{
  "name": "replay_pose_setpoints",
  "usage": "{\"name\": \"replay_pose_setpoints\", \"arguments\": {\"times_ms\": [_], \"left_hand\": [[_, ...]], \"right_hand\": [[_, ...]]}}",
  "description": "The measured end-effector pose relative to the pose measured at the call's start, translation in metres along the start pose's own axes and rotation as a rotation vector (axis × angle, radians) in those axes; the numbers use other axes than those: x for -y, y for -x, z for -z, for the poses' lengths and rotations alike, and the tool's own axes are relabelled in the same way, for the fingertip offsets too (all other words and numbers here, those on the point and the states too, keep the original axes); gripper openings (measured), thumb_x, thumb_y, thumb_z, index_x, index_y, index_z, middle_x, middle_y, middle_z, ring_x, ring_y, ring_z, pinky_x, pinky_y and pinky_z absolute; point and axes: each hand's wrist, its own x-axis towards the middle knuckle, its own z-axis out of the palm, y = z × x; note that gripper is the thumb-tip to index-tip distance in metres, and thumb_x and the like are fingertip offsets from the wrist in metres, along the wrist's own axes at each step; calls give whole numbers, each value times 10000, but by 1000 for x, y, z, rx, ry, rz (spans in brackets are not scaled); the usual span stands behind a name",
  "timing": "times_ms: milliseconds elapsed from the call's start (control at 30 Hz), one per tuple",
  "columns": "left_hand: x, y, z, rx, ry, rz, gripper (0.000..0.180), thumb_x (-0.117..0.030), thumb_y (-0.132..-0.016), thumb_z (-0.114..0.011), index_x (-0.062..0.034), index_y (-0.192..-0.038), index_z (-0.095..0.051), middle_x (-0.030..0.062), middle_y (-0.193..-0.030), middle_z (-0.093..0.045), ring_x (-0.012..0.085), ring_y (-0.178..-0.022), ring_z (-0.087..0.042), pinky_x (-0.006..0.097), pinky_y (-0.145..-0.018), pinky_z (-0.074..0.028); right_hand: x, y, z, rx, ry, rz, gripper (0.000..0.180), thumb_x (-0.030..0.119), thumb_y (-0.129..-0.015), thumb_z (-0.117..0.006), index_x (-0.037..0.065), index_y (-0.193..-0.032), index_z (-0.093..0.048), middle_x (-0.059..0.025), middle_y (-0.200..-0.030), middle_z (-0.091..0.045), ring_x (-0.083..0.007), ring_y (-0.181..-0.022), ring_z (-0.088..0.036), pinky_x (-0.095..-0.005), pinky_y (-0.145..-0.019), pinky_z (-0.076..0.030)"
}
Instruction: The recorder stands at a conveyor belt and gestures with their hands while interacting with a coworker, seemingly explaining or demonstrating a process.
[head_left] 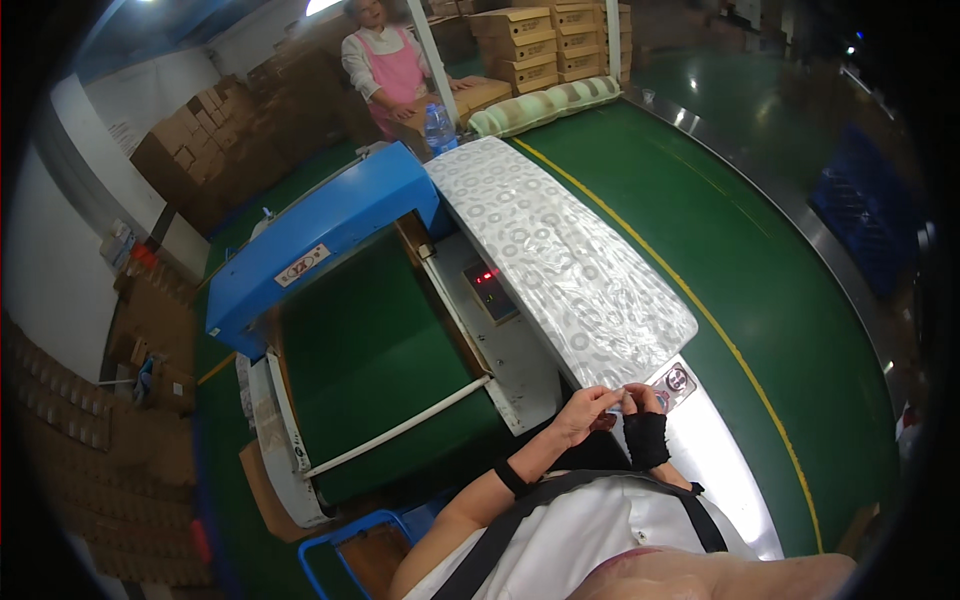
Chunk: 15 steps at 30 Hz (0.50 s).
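Observation:
My left hand (pixel 583 414) and my right hand (pixel 645 402) meet over the near end of the white table (pixel 715 455). Thumbs and fingertips are pinched together, nearly touching. Whatever sits between them is too small to make out. A black fingerless glove (pixel 647 440) covers my right palm and wrist; a dark band circles my left forearm. Just beyond my fingers lies a long cover of clear plastic over grey ring-patterned cloth (pixel 570 250). Beside my right fingers, a sticker with round emblems (pixel 677 380) is on the white surface.
To the left stands a blue conveyor machine (pixel 330 235) with a green belt (pixel 370 310), a white bar (pixel 400 428) and a control panel with red lights (pixel 489 290). A water bottle (pixel 438 128) stands at the far end. Beyond are stacked cartons (pixel 515 50) and a person in a pink apron (pixel 393 70).

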Motion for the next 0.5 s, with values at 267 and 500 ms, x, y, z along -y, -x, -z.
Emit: {"name": "replay_pose_setpoints", "arguments": {"times_ms": [267, 500], "left_hand": [[-6, -8, 17, 58, 22, -28, 135, -153, -775, -486, -39, -845, -506, 26, -707, -505, 111, -601, -498, 226, -517, -422], [-1, -4, 49, 173, 175, 170, 134, -181, -771, -484, -55, -736, -451, 41, -647, -451, 157, -588, -420, 278, -497, -336]], "right_hand": [[4, -12, 2, 84, 46, -20, 113, 125, -756, -497, 19, -797, -495, -61, -717, -532, -108, -663, -509, -233, -593, -416], [-94, -57, 188, -239, -1301, -312, 283, 255, -784, -469, 8, -922, -457, -158, -1028, -473, -242, -845, -505, -321, -688, -432]]}}
